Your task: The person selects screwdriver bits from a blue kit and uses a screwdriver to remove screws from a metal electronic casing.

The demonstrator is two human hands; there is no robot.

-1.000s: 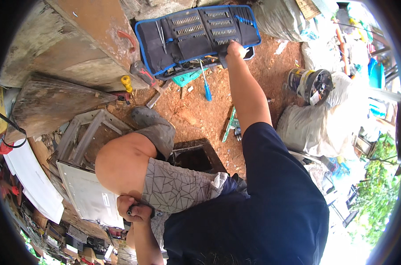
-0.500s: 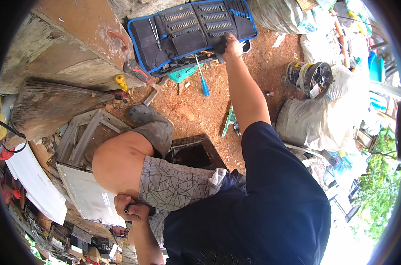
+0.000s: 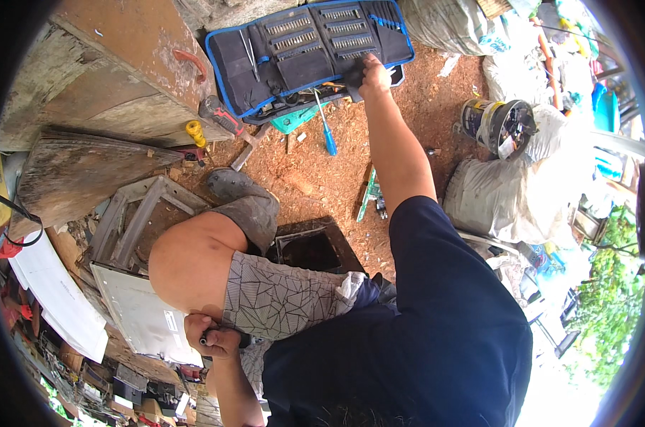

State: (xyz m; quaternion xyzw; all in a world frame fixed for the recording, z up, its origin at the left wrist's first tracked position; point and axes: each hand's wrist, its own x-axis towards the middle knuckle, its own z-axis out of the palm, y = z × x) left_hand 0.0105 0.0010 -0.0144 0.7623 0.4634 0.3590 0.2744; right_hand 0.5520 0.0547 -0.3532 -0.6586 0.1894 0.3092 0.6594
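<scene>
At the far side of the scene an unfolded black tool roll (image 3: 294, 60) with blue edging holds rows of small screwdriver bits (image 3: 289, 39) and a pair of tweezers (image 3: 248, 53). My right hand (image 3: 374, 77) reaches to its near edge, just below a bit row, fingers closed by a dark flap; what they pinch is hidden. Close to my body, beside my bent knee, my left hand (image 3: 214, 337) is wrapped round a dark bit driver (image 3: 204, 338), its hollow round tip poking out. A screwdriver (image 3: 328, 135) with a blue handle leans on the roll's near side.
A hammer (image 3: 248, 149), a yellow-handled screwdriver (image 3: 196, 132) and a green circuit board (image 3: 369, 196) lie on the dirt floor. A bucket (image 3: 489, 121) and white sacks (image 3: 500, 192) stand right. A wooden cabinet (image 3: 123, 64) and metal frame (image 3: 134, 220) are left.
Almost nothing differs. My right hand stays at the roll's near edge with only a tiny shift, and my left hand keeps its hold on the bit driver.
</scene>
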